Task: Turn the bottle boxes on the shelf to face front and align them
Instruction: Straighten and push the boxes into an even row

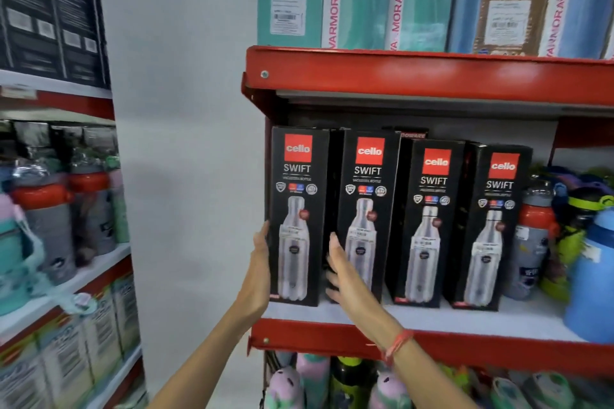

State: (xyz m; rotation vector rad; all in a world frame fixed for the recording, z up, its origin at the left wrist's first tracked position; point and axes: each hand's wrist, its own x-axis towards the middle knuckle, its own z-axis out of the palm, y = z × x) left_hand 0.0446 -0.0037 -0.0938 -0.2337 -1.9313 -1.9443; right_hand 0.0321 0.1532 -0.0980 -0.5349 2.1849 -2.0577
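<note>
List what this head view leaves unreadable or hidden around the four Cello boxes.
- Dark box behind the row: only its top edge shows.
- Right hand fingertips: hidden between first box and second box.
- Price stickers: too blurred to read.
- Blue bottle: cut by the right edge.

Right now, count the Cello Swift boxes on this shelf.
4, in a row: far-left box between left hand and right hand, second, third, fourth. A box top behind suggests more hidden.

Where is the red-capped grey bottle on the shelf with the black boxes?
The red-capped bottle stands on the white shelf, right of the fourth black box and left of a blue bottle.
</note>
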